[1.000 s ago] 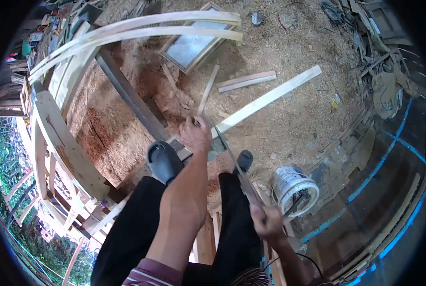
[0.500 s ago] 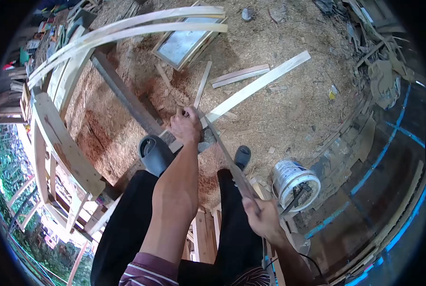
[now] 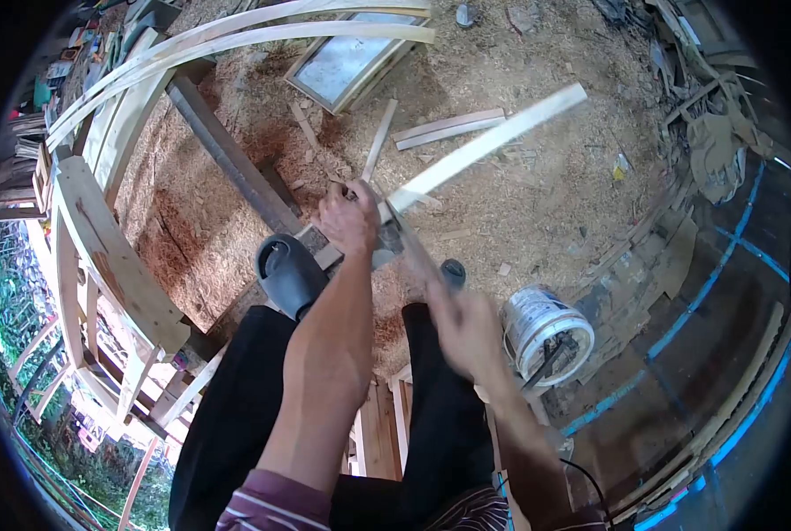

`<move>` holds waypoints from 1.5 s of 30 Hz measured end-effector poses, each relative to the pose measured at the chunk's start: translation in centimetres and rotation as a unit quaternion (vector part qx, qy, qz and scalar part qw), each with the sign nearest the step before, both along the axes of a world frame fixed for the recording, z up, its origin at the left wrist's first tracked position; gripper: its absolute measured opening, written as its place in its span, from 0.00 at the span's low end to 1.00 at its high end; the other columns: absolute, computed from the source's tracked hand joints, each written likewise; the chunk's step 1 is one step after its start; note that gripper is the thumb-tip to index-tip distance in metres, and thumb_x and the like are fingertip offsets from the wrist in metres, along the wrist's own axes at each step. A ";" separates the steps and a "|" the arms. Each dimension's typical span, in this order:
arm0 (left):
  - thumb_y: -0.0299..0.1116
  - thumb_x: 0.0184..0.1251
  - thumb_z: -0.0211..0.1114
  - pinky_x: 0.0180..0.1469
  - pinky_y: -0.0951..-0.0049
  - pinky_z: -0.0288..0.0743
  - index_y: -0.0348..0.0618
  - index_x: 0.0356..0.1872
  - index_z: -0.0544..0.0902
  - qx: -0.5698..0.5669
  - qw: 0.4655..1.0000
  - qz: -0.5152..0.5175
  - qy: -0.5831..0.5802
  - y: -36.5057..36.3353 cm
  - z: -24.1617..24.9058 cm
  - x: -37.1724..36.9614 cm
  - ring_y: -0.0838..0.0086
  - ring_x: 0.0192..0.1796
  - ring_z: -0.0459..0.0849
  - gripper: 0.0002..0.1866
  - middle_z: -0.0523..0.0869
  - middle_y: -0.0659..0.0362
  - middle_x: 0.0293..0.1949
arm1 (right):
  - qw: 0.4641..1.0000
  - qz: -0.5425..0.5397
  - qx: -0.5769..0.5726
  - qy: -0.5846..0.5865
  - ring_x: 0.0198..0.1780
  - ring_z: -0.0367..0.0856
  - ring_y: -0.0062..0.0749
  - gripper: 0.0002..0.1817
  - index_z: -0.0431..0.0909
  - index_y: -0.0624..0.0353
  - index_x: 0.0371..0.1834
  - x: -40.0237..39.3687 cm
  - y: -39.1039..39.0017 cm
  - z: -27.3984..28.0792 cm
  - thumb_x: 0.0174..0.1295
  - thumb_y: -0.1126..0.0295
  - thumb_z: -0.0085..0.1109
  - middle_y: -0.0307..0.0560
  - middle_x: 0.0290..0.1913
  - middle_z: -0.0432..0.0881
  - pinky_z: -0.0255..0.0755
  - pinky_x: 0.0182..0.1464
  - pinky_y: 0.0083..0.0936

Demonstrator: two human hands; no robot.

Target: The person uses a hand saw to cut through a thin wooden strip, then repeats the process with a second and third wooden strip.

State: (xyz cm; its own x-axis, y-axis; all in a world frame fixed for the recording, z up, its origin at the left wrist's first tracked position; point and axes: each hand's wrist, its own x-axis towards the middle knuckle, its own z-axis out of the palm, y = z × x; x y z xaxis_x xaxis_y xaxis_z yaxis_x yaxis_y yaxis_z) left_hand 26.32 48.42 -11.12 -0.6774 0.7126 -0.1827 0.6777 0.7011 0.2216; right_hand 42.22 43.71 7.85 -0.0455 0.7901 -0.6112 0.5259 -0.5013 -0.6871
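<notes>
wood strip [image 3: 488, 142]: long, thin, light, judged springy at its free end, held low over the sawdust floor [image 3: 546, 221] | left hand [image 3: 349, 217]: clenched on the strip near the cut | right hand [image 3: 466, 323]: blurred, closed on the saw [image 3: 413, 252] handle | room: open floor to the right; bucket [image 3: 546, 332] near the right hand; foot [image 3: 289, 274] just beside the cut

Bucket [image 3: 547, 332] right of feet, wooden slat [image 3: 484, 146] ahead, workbench [image 3: 103, 239] left

The floor [image 3: 546, 203] is thick with sawdust. On it lie a framed panel [image 3: 347, 66] at twelve o'clock, two short wood strips [image 3: 448, 128] toward one, scattered offcuts, and a white bucket [image 3: 547, 332] at four o'clock.
</notes>
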 end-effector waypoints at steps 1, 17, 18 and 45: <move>0.46 0.61 0.50 0.54 0.60 0.63 0.41 0.33 0.84 -0.016 1.000 0.012 0.003 0.3 0.9 0.3 0.58 0.44 0.82 0.20 0.86 0.47 0.35 | 0.998 0.005 0.056 0.000 0.12 0.71 0.37 0.26 0.76 0.70 0.18 0.5 1.2 -2.8 0.65 0.56 0.52 0.55 0.10 0.70 0.63 0.20 0.36; 0.49 0.62 0.48 0.54 0.58 0.65 0.45 0.40 0.85 -0.041 0.999 0.010 -0.006 0.5 0.7 0.1 0.55 0.46 0.83 0.22 0.86 0.44 0.37 | 0.999 0.042 -0.002 0.025 0.16 0.62 0.24 0.27 0.73 0.70 0.20 3.2 -2.1 -3.2 0.67 0.55 0.51 0.46 0.10 0.63 0.59 0.21 0.33; 0.49 0.62 0.48 0.54 0.58 0.65 0.45 0.40 0.85 -0.038 0.999 0.006 -0.004 0.3 0.5 0.3 0.55 0.46 0.83 0.22 0.86 0.44 0.37 | 0.998 0.051 0.012 0.035 0.16 0.61 0.25 0.27 0.73 0.70 0.20 1.3 -0.4 -6.0 0.67 0.54 0.50 0.47 0.11 0.62 0.58 0.21 0.33; 0.46 0.60 0.50 0.56 0.62 0.61 0.43 0.36 0.84 -0.029 0.999 0.029 -0.007 0.5 0.6 0.4 0.59 0.45 0.81 0.20 0.86 0.48 0.35 | 0.992 0.065 -0.044 0.097 0.16 0.65 0.26 0.31 0.70 0.65 0.15 4.3 -2.0 -7.6 0.69 0.49 0.46 0.41 0.10 0.65 0.59 0.21 0.32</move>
State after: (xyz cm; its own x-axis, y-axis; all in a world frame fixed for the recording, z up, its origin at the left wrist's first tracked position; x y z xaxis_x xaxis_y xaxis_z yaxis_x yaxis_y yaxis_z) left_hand 26.68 48.96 -10.50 -0.7144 0.6602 -0.2321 0.6325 0.7510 0.1895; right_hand 46.51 41.76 0.25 -0.2668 0.7143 -0.6470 0.4516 -0.5004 -0.7387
